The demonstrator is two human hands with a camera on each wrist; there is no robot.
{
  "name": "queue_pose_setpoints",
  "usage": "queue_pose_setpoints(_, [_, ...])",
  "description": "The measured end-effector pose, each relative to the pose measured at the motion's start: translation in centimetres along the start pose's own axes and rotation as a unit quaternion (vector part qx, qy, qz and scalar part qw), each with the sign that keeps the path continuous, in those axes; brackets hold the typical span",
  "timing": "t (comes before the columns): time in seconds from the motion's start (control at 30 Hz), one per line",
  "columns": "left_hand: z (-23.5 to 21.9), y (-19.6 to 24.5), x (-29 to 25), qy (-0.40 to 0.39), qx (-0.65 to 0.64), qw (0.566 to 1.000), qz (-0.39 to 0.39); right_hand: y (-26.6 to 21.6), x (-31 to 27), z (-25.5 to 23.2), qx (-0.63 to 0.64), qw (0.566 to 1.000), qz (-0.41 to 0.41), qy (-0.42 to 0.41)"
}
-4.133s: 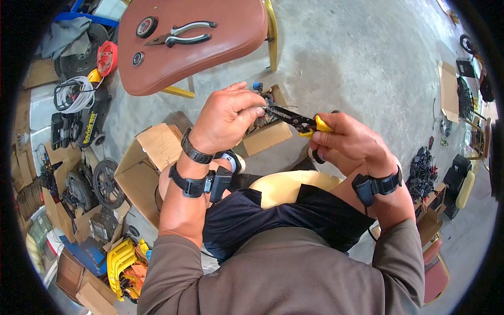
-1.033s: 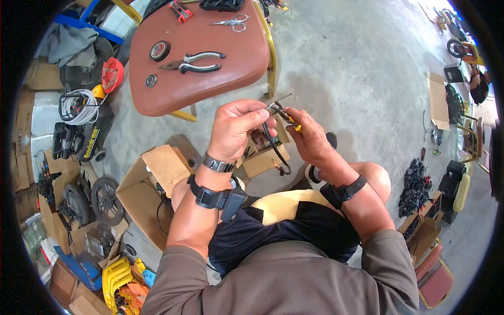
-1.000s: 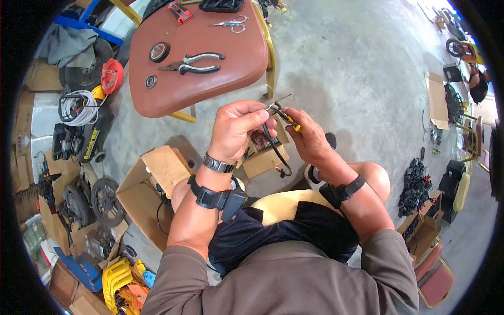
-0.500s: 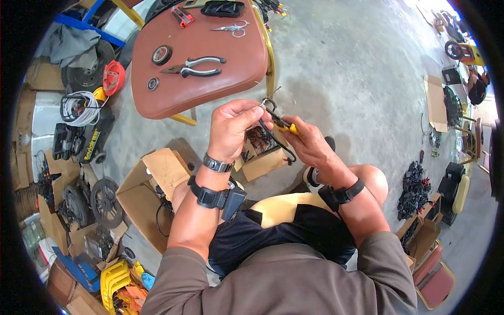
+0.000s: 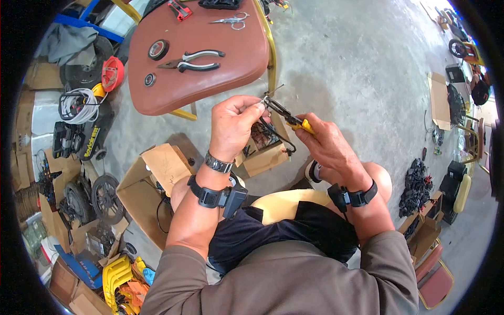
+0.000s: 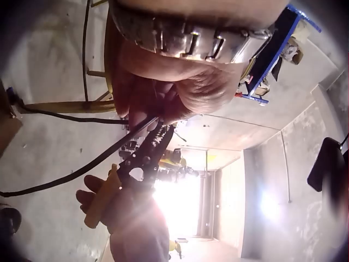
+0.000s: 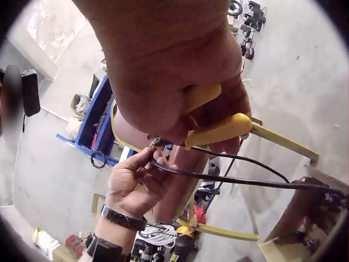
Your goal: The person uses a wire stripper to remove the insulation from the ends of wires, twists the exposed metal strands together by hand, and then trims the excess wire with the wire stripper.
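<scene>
The left hand pinches the end of a black cable between thumb and fingers. In the right hand are black pliers with yellow handles; their toothed jaws show in the left wrist view, right at the left fingertips. From the left hand the cable hangs in a curve below the pliers. The right wrist view shows the right fingers around the yellow handles, with the left hand close by at the cable end. Whether the jaws touch the cable cannot be told.
Beyond the hands stands a brown padded chair bearing grey-black pliers, scissors, a tape roll and a red cutter. Cardboard boxes stand on the floor below; wheels and parts lie at left.
The right hand has moved slightly right and down from the left hand, and more of the pliers shows between them. The left hand keeps its pinch on the cable. The view has shifted slightly.
</scene>
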State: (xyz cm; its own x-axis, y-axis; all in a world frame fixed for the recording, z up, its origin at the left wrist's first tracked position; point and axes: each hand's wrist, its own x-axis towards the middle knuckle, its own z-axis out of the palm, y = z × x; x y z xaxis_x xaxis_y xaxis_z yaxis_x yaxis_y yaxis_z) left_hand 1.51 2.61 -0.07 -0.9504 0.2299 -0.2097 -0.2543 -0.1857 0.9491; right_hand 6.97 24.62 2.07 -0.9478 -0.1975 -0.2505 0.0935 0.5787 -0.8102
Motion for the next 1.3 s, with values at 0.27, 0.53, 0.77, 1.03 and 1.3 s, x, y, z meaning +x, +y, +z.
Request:
queue_pose_setpoints(0.27, [0.4, -0.2, 0.2, 0.001, -0.002, 1.000, -0.012, -0.3, 0.3, -0.2, -0.010, 1.000, 0.001, 0.010])
queue_pose_setpoints(0.53, [0.3, -0.1, 0.2, 0.005, -0.005, 0.999, -0.040, 1.0, 0.5, 0.6, -0.019, 0.995, -0.079, 0.049])
queue_pose_setpoints(0.77, [0.6, 0.3, 0.3, 0.027, -0.055, 0.994, -0.095, 1.6, 0.8, 2.1, -0.043, 0.995, -0.066, 0.065])
queue_pose_setpoints(1.03, [0.0, 0.6, 0.0, 0.002, -0.083, 0.990, -0.112, 1.6, 1.0, 2.2, 0.037, 0.995, -0.088, 0.043])
queue_pose_setpoints(1.3, [-0.5, 0.7, -0.2, -0.029, -0.130, 0.982, -0.134, 3.5, 2.1, 2.8, -0.083, 0.971, -0.192, 0.115])
